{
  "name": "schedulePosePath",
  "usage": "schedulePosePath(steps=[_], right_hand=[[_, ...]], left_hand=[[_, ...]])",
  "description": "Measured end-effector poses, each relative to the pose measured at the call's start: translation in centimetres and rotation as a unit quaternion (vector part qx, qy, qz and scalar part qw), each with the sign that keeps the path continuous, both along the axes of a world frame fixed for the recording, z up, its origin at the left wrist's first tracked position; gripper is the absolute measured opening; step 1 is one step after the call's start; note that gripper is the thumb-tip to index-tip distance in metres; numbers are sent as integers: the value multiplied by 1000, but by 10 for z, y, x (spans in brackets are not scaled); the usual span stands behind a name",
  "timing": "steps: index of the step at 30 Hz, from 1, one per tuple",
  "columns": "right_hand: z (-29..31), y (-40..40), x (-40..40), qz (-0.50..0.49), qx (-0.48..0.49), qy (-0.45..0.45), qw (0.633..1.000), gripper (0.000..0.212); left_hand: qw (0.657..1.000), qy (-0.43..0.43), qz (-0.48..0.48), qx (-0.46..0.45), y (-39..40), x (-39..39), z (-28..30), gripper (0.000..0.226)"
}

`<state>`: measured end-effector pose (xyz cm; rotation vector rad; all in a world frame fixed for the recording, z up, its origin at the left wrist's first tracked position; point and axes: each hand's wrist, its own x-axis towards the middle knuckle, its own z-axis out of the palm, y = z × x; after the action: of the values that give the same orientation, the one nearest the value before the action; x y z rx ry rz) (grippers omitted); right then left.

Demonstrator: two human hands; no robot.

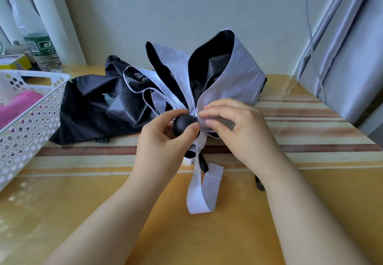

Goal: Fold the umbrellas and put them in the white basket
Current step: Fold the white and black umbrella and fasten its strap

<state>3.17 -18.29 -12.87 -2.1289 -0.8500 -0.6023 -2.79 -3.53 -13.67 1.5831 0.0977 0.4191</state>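
We judge the task partly complete. One pink umbrella (19,104) already lies in the white basket (41,107) at the left edge of the table (290,213). Two umbrellas are not yet stowed: the grey umbrella (234,78) in our hands at table centre, and a black umbrella (91,109) lying slack on the table just beside the basket, partly behind the grey one.

Hand state: our left hand (161,138) grips the round black cap (183,124) at the end of the grey umbrella, thumb and fingers curled round it. Our right hand (234,128) pinches the gathered grey fabric right next to that cap, fingertips (209,122) pressed together on the cloth.

Remaining work, as we judge it: arrange the grey pleats, wrap them, fasten the strap, place the bundle in the basket, then repeat for the black umbrella.

Materials and shapes:
- Grey umbrella: thin woven cloth, matte pale grey outside, black lining inside, with pale piped edges. The panels fan upward in loose, open loops (not yet flattened into pleats).
- White strap (204,194): flat ribbon-like band hanging from the bundle onto the table in a loop.
- Black cap: smooth, hard-looking, dome-shaped.
- Black umbrella: slightly glossy, crumpled.
- Basket: rigid plastic, walls perforated with round holes, with a cut-out handle.
- Table: glossy amber surface with a striped cloth under it.
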Motion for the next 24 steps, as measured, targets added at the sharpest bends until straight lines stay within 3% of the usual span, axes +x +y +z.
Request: schedulePosePath(steps=[11, 15, 19, 24], right_hand=[[-7, -4, 7, 63, 44, -26, 997, 7], [-7, -4, 7, 86, 75, 12, 993, 13], [-7, -3, 6, 87, 74, 10, 993, 15], [-14, 0, 10, 72, 49, -26, 996, 8]], left_hand=[[999, 3, -30, -23, 3, -2, 6, 19], [999, 5, -35, -33, 3, -2, 6, 19], [998, 7, -27, -48, 4, -1, 6, 37], [1000, 3, -21, -16, 5, 1, 4, 36]])
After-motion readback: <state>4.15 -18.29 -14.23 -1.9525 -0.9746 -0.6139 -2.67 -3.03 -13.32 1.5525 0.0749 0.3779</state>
